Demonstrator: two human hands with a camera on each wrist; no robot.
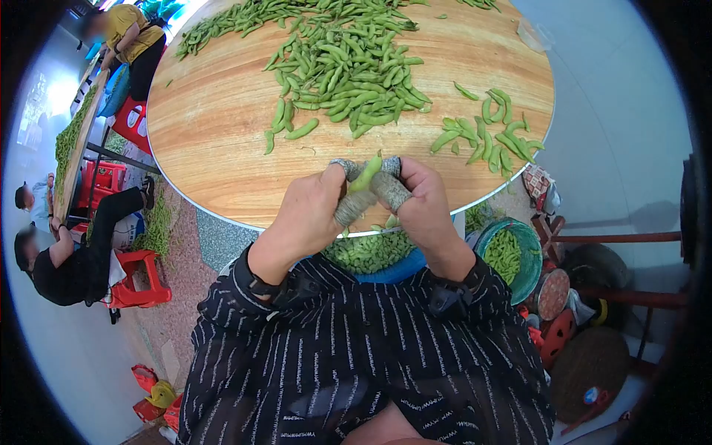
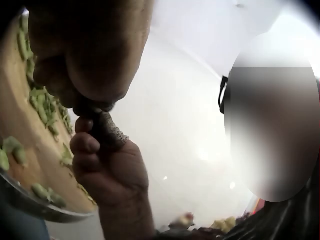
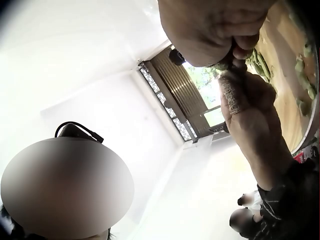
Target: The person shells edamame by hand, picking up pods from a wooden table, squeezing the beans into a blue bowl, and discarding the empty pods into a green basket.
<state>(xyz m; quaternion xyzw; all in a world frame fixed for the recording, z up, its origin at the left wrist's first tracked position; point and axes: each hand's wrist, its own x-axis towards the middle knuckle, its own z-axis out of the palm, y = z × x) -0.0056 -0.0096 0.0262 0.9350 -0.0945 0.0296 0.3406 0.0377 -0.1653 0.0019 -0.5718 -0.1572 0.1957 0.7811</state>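
- Head view: my left hand (image 1: 308, 215) and my right hand (image 1: 423, 208) meet just over the near rim of the round wooden counter (image 1: 215, 126). Both pinch one green pod (image 1: 366, 174), which stands up between my thumbs. The thumbs wear grey mesh guards (image 1: 388, 190). The loose pile of pods (image 1: 345, 70) lies beyond my hands, farther out on the counter. A smaller scatter of pods (image 1: 486, 133) sits off to the right of my right hand. Directly under my hands is a blue basin of shelled beans (image 1: 371, 252), and a teal basket of pods (image 1: 508, 256) stands to the right of it.
- Left wrist view: my left hand (image 2: 85, 50) fills the top and my right hand (image 2: 107, 170) comes up from below. A mesh-covered thumb (image 2: 110, 131) is pressed in at the meeting point. The pod itself is hidden between the fingers here. The counter edge with pods runs along the left.
- Right wrist view: my right hand (image 3: 210, 30) curls in at the top and my left hand (image 3: 250, 115) closes against it, guard showing. Only a sliver of green shows at the pinch.
- To do this step well, I judge that the thumbs should split the pod along its seam. My hands should stay over the basin so the beans drop in, not onto the counter.
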